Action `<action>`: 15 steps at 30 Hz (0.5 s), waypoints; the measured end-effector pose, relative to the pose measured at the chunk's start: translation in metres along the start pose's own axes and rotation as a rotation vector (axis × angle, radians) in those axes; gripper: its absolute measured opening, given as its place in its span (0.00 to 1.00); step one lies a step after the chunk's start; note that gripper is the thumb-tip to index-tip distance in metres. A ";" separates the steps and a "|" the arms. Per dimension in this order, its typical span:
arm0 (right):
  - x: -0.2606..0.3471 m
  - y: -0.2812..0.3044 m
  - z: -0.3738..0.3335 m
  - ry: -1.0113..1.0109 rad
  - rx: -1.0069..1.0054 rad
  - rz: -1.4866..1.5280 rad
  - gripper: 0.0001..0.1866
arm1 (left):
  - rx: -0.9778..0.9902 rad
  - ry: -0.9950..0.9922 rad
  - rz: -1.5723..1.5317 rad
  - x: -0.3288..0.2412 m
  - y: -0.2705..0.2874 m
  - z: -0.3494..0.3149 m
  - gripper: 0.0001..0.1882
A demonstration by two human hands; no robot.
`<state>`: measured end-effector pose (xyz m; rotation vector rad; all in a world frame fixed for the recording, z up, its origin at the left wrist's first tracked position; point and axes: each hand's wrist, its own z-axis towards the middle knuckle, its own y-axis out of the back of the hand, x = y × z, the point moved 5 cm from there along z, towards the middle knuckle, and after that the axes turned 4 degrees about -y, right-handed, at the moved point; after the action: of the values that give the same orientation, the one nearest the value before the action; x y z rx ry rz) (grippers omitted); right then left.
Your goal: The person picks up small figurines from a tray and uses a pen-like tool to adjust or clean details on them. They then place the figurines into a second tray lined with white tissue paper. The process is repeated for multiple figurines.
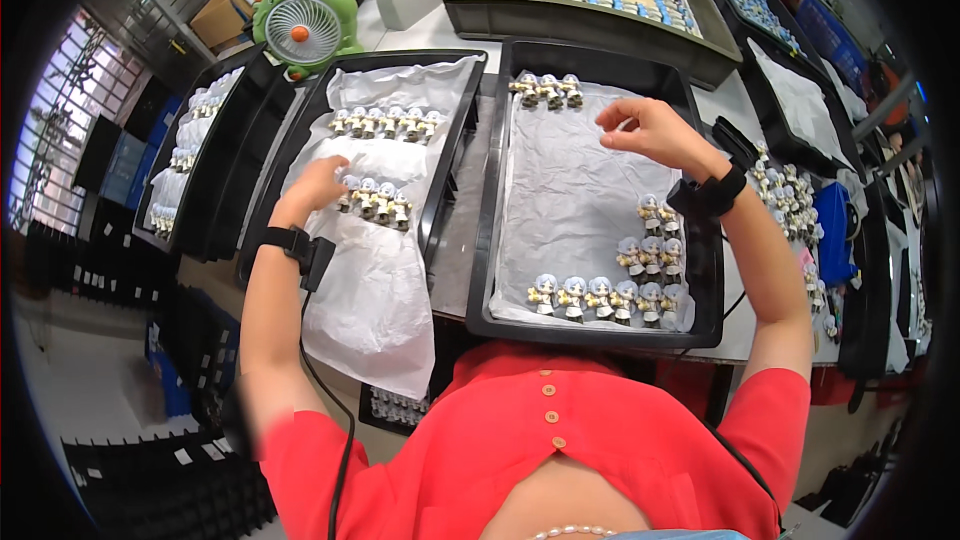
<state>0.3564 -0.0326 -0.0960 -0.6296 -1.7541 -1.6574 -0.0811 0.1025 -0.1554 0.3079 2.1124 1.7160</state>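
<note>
My left hand [318,184] is over the left black tray [462,130], its fingers bent and closed at the left end of a short row of small figurines [384,202]. Its fingertips are against the end figurine [347,190], which they partly hide. A fuller row of figurines [385,124] lies beyond it on the white paper lining. Above the right black tray [482,270] is my right hand [652,132], fingers curved and apart from the thumb, with nothing visible between them. Pale-haired figurines [598,297] line that tray's near edge and right corner; several others [546,91] stand at its far left.
A green fan [305,30] and a tape dispenser [412,2] stand at the back left. Behind the trays is an olive bin [600,40] with blue figurines. More figurines [785,202] are heaped at the right, beside a blue container [836,230]. Another black tray [225,165] stands at far left.
</note>
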 end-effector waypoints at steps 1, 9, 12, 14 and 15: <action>-0.006 0.002 -0.004 -0.014 0.062 -0.144 0.17 | -0.061 -0.061 0.008 -0.010 0.010 -0.001 0.27; -0.062 -0.037 -0.042 -0.209 0.465 -0.867 0.23 | 0.029 -0.514 -0.515 -0.201 0.062 -0.051 0.22; -0.070 -0.051 -0.035 -0.201 0.564 -0.970 0.21 | 0.156 -0.694 -0.606 -0.247 0.051 -0.070 0.22; -0.045 -0.046 -0.030 -0.154 0.512 -0.889 0.22 | 0.130 -0.784 -0.654 -0.262 0.043 -0.077 0.23; -0.023 -0.039 -0.029 -0.117 0.444 -0.816 0.23 | 0.154 -0.780 -0.657 -0.265 0.037 -0.077 0.28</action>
<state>0.3476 -0.0628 -0.1400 0.2481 -2.5643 -1.6178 0.1199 -0.0660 -0.0622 0.2323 1.5111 0.8541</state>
